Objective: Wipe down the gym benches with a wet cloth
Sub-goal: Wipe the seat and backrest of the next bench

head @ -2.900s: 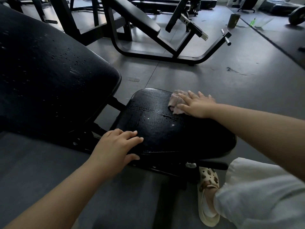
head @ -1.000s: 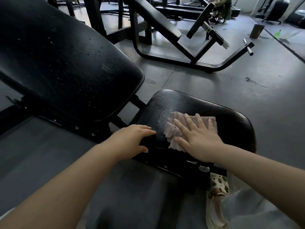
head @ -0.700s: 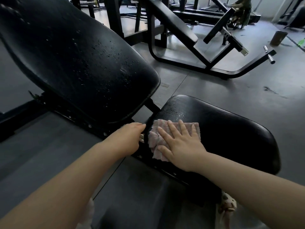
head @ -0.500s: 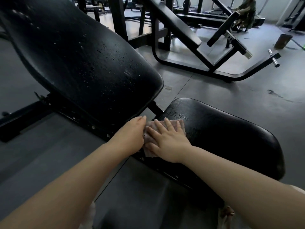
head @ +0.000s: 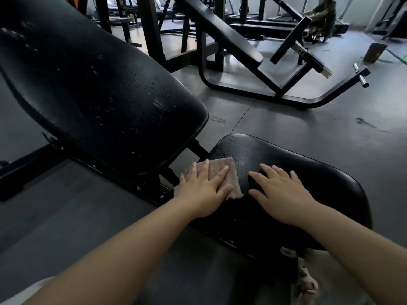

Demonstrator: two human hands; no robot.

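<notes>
The cloth (head: 217,176) lies flat at the near corner of the seat pad (head: 286,159), pinned under the left hand (head: 203,190), whose fingers are spread straight. The right hand (head: 280,193) rests open on the pad beside it, holding nothing. Being soft, limp and damp, the cloth probably slides best under a flat palm.

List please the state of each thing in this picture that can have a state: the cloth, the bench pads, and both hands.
cloth: spread flat on the seat pad's near-left corner, under the left hand
left hand: fingers straight, pressing the cloth
right hand: flat on the seat pad, off the cloth
seat pad: no droplets visible
back pad: inclined, speckled with water droplets
</notes>
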